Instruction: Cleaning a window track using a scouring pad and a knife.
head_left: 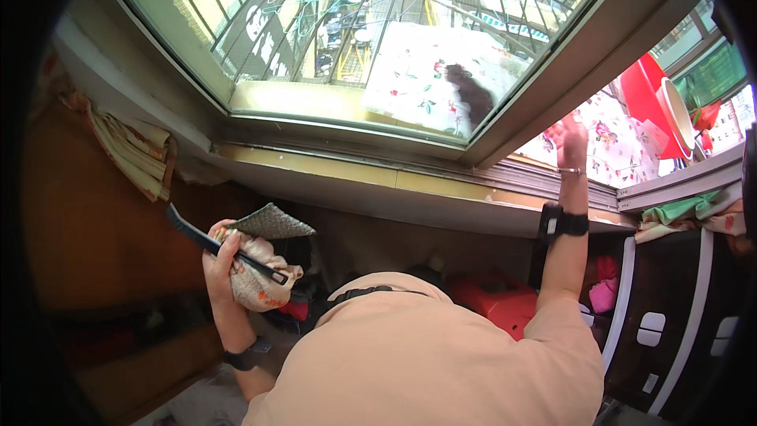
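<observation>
My left hand point(223, 262) is closed around a bundle at the left, below the sill. In it are a crumpled pale cloth point(264, 293) with orange flowers, a long dark flat handle point(193, 230) with a slot at one end, and a grey textured flat piece point(274, 222) that sticks out to the right. My right hand point(569, 139) reaches through the open part of the window at the right. Its fingers look apart with nothing seen in them, though glare washes them out. Beyond it lies a white flowered cloth point(605, 130).
A metal-framed window pane point(315, 55) stands ahead, with bars outside. Below it runs the yellowish sill point(347, 176). A red container point(654, 102) stands outside at right. Dark drawers point(658, 315) are at lower right, a red object point(497, 300) beneath the sill, and a curtain point(130, 150) at left.
</observation>
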Available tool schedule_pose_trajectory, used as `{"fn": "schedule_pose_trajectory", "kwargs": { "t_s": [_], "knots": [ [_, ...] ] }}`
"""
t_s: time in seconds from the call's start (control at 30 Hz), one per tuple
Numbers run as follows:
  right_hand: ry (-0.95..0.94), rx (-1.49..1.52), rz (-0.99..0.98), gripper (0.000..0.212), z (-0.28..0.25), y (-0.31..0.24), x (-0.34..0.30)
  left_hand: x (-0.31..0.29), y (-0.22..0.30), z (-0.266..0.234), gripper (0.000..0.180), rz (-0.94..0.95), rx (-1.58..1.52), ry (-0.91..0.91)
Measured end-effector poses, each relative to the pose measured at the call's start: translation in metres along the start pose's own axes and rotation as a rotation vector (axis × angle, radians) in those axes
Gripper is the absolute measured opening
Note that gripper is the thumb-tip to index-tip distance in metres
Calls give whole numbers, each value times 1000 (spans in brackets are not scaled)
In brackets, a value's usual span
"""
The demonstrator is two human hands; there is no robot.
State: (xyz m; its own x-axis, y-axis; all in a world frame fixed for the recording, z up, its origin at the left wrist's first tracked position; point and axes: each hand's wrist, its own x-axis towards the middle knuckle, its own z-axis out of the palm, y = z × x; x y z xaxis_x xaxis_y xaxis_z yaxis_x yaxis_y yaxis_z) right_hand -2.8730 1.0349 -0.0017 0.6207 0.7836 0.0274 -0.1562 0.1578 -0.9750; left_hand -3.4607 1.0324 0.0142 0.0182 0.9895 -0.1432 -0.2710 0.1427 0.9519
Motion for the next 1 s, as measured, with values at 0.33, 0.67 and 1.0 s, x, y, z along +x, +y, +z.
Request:
{"fn": "schedule_pose_trajectory", "kwargs": {
  "t_s": [0.33, 0.67, 1.0],
  "knots": [
    [-316, -1332, -1636, 14, 111, -96, -49, 3, -2, 22, 23, 35, -70, 93],
    [-481, -1168, -1847, 15, 117, -97, -10, -15, -17, 85, 22, 31, -83, 119],
    [-430, -1453, -1679, 4, 110, -124, -52, -32, -14, 64, 24, -4, -97, 164]
  ]
}}
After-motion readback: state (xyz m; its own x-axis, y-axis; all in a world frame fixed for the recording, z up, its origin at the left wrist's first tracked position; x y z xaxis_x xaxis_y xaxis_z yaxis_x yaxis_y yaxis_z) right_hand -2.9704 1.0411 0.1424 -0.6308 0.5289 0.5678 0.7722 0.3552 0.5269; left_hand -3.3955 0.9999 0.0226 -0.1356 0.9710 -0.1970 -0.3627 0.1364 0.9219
